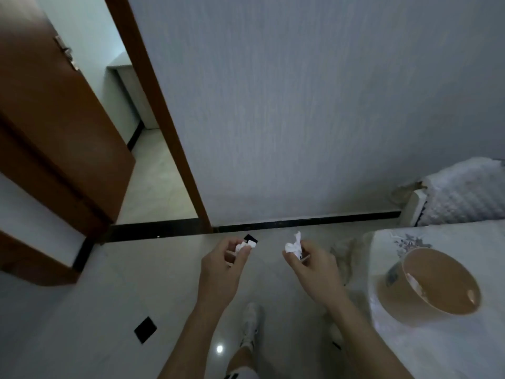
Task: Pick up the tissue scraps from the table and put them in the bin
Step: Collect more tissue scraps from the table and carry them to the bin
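Note:
My left hand [222, 272] is held out over the floor, its fingertips pinched on a small white tissue scrap [244, 246]. My right hand [311, 269] is beside it, to the right, gripping a larger crumpled tissue scrap [293, 244] that sticks up above the fingers. Both hands are left of the table [437, 351], which has a white patterned cover. A tan bin [434, 289] stands on the table at the right, tilted open toward me, with something pale inside near its rim.
An open brown door [54, 132] and its frame [155, 110] stand at the left before a grey wall. The tiled floor [109, 310] has small black inlays. My foot in a white shoe [250, 324] is below the hands. A white textured cover [464, 192] lies at the far right.

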Demonstrator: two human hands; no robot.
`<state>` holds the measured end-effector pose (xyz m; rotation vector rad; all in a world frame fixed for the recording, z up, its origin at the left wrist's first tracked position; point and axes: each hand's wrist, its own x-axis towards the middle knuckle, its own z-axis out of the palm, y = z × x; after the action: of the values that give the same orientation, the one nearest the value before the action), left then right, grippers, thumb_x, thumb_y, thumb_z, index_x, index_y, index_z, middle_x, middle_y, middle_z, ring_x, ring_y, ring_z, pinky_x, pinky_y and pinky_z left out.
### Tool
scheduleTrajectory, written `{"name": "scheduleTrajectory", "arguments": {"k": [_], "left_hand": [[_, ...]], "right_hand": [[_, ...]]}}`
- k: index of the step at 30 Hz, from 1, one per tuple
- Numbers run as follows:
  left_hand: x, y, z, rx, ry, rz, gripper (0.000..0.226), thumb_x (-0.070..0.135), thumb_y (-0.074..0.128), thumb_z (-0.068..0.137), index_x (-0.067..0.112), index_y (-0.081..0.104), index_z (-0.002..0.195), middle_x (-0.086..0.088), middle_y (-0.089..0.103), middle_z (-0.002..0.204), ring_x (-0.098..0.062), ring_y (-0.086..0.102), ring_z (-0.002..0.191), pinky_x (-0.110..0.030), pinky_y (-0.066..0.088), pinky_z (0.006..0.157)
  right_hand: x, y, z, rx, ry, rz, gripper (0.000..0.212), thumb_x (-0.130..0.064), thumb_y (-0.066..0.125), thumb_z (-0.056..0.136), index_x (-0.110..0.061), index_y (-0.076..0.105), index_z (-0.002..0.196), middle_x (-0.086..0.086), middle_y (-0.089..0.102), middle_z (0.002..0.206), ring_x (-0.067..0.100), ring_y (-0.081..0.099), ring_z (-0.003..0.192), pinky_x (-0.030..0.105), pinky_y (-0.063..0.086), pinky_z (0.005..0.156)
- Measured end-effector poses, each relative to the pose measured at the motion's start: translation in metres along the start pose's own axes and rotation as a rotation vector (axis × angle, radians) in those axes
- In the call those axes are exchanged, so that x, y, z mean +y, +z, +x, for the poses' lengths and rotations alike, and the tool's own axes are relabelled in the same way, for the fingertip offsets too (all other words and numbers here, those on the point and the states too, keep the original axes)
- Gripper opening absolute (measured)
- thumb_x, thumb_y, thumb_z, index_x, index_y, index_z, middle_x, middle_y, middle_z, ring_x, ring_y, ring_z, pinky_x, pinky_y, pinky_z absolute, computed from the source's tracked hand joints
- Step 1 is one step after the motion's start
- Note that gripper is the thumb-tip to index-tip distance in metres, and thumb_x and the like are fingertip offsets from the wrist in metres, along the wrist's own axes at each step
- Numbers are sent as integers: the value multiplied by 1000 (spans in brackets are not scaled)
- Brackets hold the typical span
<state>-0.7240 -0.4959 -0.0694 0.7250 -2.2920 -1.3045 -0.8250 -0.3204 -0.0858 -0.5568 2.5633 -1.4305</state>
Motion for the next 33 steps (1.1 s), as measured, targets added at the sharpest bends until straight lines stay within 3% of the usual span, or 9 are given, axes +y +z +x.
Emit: {"name": "scheduleTrajectory", "arguments": {"k": [6, 11, 13, 16, 19, 22, 24, 29, 33], "left_hand": [[17, 52, 110, -214, 104, -68, 3, 35, 65, 91, 37, 64, 89, 7, 66, 73, -12, 62, 68, -28, 51, 56], [44, 89, 195, -339, 195, -121, 12, 29, 70, 89, 40, 65, 84, 6, 63, 75, -18, 55, 60, -17, 39, 50], [53, 104, 221, -414, 215, -138, 3, 36, 70, 88, 35, 67, 89, 1, 64, 76, -25, 57, 64, -25, 43, 51], [71, 132, 245, -538, 264, -155, 23, 52, 66, 82, 30, 67, 90, -4, 64, 74, -30, 57, 67, -40, 47, 56], [89, 171, 246, -687, 307, -184, 31, 57, 66, 80, 28, 67, 90, -5, 64, 73, -31, 56, 64, -42, 48, 55], [108, 208, 232, -835, 393, -202, 40, 64, 63, 79, 27, 67, 94, 2, 58, 65, -16, 47, 53, -28, 40, 49], [121, 229, 217, -923, 423, -214, 35, 59, 67, 82, 26, 67, 94, 8, 57, 63, -6, 46, 53, -22, 39, 50], [153, 267, 165, -1117, 536, -172, 11, 42, 69, 88, 33, 66, 91, 12, 66, 73, -7, 58, 61, -28, 47, 56], [173, 281, 127, -1248, 677, -144, 5, 34, 69, 89, 36, 65, 92, 21, 64, 77, -6, 59, 64, -23, 49, 59]], "right_hand": [[10, -23, 78, 170, 120, -76, 54, -59, 50, 90, -11, 48, 65, 0, 46, 50, 9, 41, 46, 20, 29, 45], [11, -42, 141, 299, 237, -107, 50, -60, 52, 89, -15, 53, 68, -2, 53, 53, 8, 46, 49, 22, 30, 46], [11, -51, 158, 361, 286, -90, 50, -62, 52, 88, -17, 51, 67, -8, 50, 51, 6, 44, 46, 21, 30, 46], [17, -73, 162, 474, 330, -124, 51, -63, 50, 89, -17, 52, 68, -5, 49, 52, 7, 43, 46, 24, 32, 47], [23, -103, 141, 632, 372, -133, 44, -54, 52, 93, -20, 49, 65, -4, 50, 55, 10, 44, 49, 21, 29, 46], [28, -128, 110, 751, 444, -189, 41, -44, 55, 96, -23, 43, 63, -7, 47, 55, 9, 46, 51, 21, 27, 47], [31, -140, 84, 811, 535, -239, 38, -44, 56, 94, -23, 44, 65, -4, 47, 54, 9, 46, 51, 25, 29, 48], [39, -159, 12, 990, 688, -309, 40, -51, 48, 95, -24, 41, 67, -1, 49, 57, 13, 47, 51, 36, 35, 49], [43, -167, -35, 1088, 793, -337, 34, -53, 46, 96, -25, 44, 78, -2, 59, 69, 13, 59, 58, 32, 41, 49]]}}
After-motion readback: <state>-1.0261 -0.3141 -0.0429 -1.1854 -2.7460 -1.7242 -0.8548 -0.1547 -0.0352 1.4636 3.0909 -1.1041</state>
